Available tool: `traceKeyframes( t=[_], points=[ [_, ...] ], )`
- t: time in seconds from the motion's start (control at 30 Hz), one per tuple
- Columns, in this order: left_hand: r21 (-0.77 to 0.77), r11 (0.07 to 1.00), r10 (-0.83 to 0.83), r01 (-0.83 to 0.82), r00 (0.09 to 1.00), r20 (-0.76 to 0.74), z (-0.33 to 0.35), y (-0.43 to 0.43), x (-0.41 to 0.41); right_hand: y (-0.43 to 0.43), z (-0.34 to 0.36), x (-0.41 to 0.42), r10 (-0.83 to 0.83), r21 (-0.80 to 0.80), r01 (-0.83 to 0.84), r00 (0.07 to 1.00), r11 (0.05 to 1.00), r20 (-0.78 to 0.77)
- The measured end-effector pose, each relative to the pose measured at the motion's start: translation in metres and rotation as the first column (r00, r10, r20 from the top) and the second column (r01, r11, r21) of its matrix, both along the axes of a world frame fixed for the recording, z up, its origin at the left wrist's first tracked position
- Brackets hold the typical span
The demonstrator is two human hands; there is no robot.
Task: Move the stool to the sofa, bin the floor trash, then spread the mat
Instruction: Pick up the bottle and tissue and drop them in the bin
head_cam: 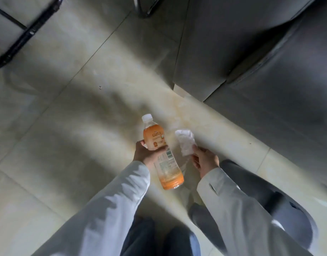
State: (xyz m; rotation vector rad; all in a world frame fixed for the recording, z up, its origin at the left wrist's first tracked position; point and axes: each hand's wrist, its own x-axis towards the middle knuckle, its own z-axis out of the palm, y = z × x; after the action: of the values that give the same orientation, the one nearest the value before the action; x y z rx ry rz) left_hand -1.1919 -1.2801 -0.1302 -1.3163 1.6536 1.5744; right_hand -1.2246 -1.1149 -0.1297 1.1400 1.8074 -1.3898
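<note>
The head view looks steeply down onto a pale tiled floor (70, 137); the frame is motion-blurred. The left hand (146, 154) grips a plastic bottle (161, 154) around its mid-section, thumb on the near-left side and fingers wrapped around the labelled body. The bottle is held above the floor, tilted, its white cap (147, 118) pointing away from the person and its base toward the person; it has an orange label and a little orange liquid at the base. The right hand (205, 160) pinches a crumpled white tissue (185, 143) between thumb and fingertips at the tissue's near end; the rest of the wad projects away from the hand. Bottle and tissue are just beside each other but apart. Both forearms wear white sleeves (122, 200). A grey sofa (270, 80) fills the upper right. A black metal frame (27, 34) stands at the upper left.
</note>
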Motion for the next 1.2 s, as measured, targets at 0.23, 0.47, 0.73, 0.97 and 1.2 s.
traceKeyframes(
  t=[0.23, 0.47, 0.73, 0.97, 1.2],
  points=[
    [0.008, 0.999, -0.034, 0.034, 0.999, 0.002, 0.199, 0.006, 0.031, 0.023, 0.183, 0.048, -0.102, -0.080, 0.103, 0.995, 0.991, 0.017],
    [0.129, 0.987, -0.104, 0.100, 0.994, 0.024, 0.366, 0.018, 0.052, 0.044, 0.367, 0.084, -0.158, -0.101, 0.153, 0.987, 0.983, -0.043],
    [0.125, 0.943, -0.298, 0.308, 0.950, -0.092, 0.483, 0.084, 0.066, 0.095, 0.486, 0.137, -0.394, -0.098, 0.381, 0.895, 0.919, -0.209],
    [0.198, 0.864, -0.424, 0.462, 0.881, -0.208, 0.550, 0.188, 0.109, 0.175, 0.550, 0.220, -0.704, -0.224, 0.667, 0.668, 0.711, -0.241],
    [0.191, 0.695, -0.618, 0.694, 0.711, -0.335, 0.600, 0.314, 0.207, 0.271, 0.596, 0.358, -0.898, -0.318, 0.844, 0.370, 0.433, -0.238]
  ],
)
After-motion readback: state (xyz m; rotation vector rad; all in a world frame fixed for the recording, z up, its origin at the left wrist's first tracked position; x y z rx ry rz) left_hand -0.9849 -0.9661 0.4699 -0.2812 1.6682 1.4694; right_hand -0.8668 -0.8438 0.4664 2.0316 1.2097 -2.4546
